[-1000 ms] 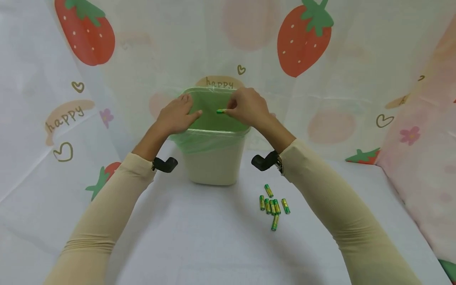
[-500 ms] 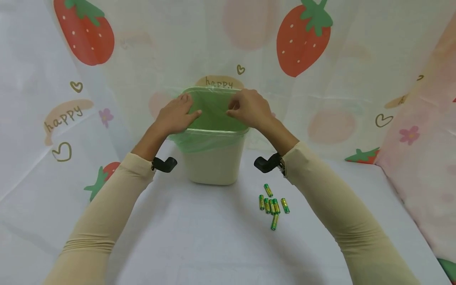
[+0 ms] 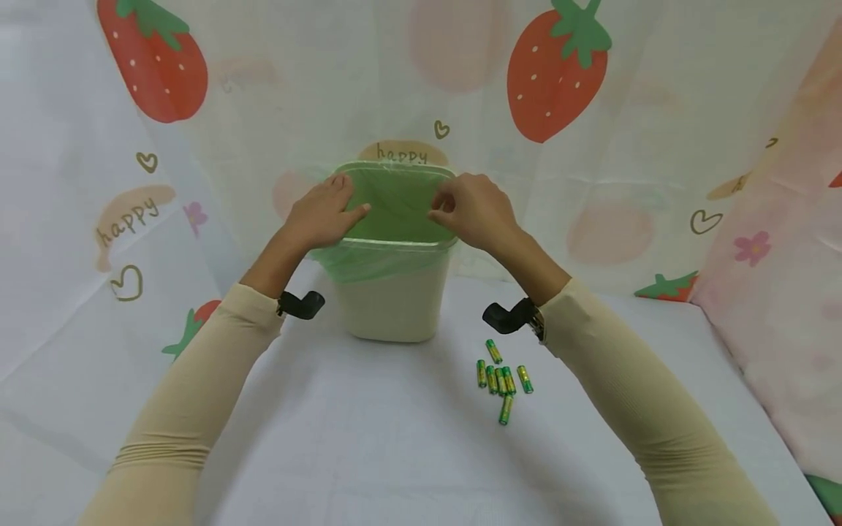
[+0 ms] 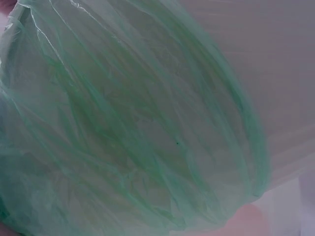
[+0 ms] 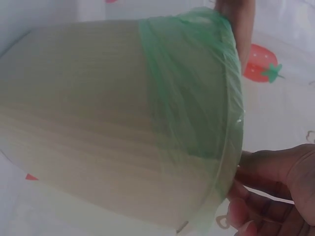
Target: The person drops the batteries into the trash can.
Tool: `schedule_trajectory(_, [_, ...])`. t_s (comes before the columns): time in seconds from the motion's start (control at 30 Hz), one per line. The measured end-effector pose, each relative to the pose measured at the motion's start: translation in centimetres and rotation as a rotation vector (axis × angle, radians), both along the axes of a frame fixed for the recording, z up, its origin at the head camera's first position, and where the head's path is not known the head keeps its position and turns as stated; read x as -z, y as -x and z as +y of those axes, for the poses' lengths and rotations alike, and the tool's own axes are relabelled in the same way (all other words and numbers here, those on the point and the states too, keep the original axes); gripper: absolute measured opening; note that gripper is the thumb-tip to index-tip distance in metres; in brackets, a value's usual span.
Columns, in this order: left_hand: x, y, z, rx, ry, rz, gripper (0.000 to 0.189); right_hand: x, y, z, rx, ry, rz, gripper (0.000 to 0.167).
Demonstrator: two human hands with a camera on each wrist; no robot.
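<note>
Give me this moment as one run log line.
left hand: at left edge of bin | right hand: at right edge, nothing visibly held | liner: green, folded over edge | batteries: seven on white surface

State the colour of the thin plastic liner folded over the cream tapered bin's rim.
The thin plastic liner is translucent green, clearest in the right wrist view.

Pale bin [image 5: 83,93] — green liner [image 5: 192,93] draped outside — hands [image 5: 288,184] beside.

Left hand [image 3: 324,210] lying left of centre, thumb [image 3: 354,217] extending; right hand [image 3: 479,212] hovering right of centre, fingers [image 3: 444,193] loosely curling; forearms [image 3: 631,394] slanting inward.
</note>
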State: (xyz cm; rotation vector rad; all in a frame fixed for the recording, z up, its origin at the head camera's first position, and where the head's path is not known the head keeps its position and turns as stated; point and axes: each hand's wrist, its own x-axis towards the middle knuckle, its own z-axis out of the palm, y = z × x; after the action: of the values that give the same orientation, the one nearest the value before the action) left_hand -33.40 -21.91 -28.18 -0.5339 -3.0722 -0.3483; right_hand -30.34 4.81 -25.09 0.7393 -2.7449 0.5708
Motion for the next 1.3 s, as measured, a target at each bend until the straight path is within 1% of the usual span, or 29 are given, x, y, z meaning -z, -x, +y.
schedule_trajectory(0.33, [0.0,-0.1,-0.1,0.003,-0.016,0.004,0.077,1.0,-2.5,1.9,-0.036,0.042,0.088,0.012])
schedule_trajectory(0.57, [-0.1,-0.2,-0.1,-0.006,-0.012,-0.004,0.077,1.9,-3.8,3.3,-0.007,0.096,0.078,0.013])
schedule_trajectory(0.73, [0.0,0.1,-0.1,0.002,-0.01,-0.002,0.077,2.8,-4.4,4.5,0.007,0.136,0.073,0.015])
schedule_trajectory(1.07, [0.2,0.2,-0.3,-0.003,-0.012,-0.009,0.077,5.4,-5.7,6.4,0.021,0.158,0.074,0.014])
schedule_trajectory(1.3, [-0.1,0.0,-0.4,0.004,-0.01,-0.013,0.076,7.1,-6.9,7.1,0.05,0.178,0.039,0.014])
